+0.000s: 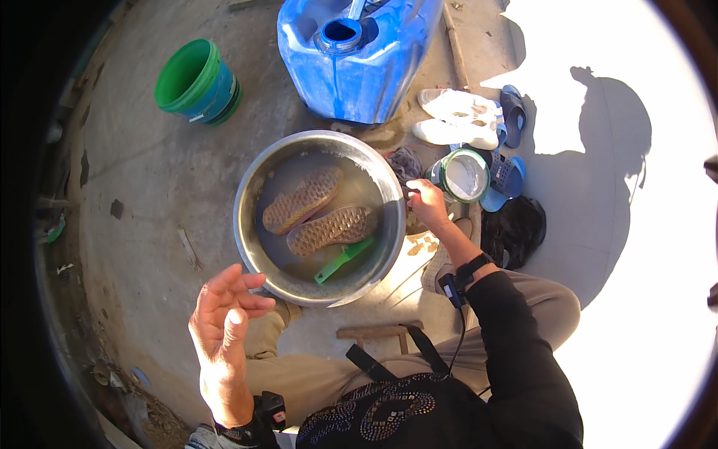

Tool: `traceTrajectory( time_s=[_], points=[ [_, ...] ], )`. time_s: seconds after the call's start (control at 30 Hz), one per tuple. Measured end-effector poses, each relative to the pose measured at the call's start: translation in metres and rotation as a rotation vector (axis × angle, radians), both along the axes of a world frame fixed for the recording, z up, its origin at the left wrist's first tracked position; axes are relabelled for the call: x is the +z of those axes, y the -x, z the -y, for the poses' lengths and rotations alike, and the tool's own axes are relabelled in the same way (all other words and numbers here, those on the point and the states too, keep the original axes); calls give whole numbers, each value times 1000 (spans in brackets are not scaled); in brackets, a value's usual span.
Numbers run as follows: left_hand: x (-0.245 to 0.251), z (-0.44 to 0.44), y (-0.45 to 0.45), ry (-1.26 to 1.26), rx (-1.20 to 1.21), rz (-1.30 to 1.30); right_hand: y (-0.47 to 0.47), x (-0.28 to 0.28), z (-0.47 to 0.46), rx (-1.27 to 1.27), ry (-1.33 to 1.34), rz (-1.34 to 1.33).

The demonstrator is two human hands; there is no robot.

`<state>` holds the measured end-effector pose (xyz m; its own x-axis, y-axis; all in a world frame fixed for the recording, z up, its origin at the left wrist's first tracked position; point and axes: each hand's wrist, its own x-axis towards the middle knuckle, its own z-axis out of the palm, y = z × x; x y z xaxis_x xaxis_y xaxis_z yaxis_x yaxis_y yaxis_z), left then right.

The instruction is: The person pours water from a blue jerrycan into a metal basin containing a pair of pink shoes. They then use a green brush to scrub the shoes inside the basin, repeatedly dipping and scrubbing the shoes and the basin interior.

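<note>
Before me is a round metal basin (pixel 244 247) of cloudy water. Two shoes lie in it with their patterned brown soles up, one shoe (pixel 303 199) farther off and the other shoe (pixel 331 229) nearer me. A green brush (pixel 343 260) rests beside the nearer sole, its bristles not visible. My left hand (pixel 224 320) is raised by the basin's near left rim, fingers apart and empty. Just outside the right rim, my right hand (pixel 427 206) has curled fingers near a dark wet cloth (pixel 405 164). Whether it grips the cloth cannot be made out.
A blue plastic jerrycan (pixel 359 78) stands beyond the basin, a green-and-blue bucket (pixel 196 84) to its left. At right are a small tub of whitish contents (pixel 465 175), white shoes (pixel 460 120), blue slippers (pixel 507 174) and a black bag (pixel 513 233). A low wooden stool (pixel 381 332) is near my legs.
</note>
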<state>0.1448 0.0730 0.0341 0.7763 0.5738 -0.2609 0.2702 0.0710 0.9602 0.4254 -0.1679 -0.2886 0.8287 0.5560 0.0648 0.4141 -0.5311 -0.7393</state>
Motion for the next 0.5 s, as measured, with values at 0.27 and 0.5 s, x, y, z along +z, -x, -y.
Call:
traceTrajectory(
  time_s=[0.27,0.5],
  points=[
    [-4,-8,-3,38,8,-41,6,-77,-10,-350,254,-334],
    [0,-7,-2,101,-41,51,-28,33,-45,-655,-477,-687]
  ],
)
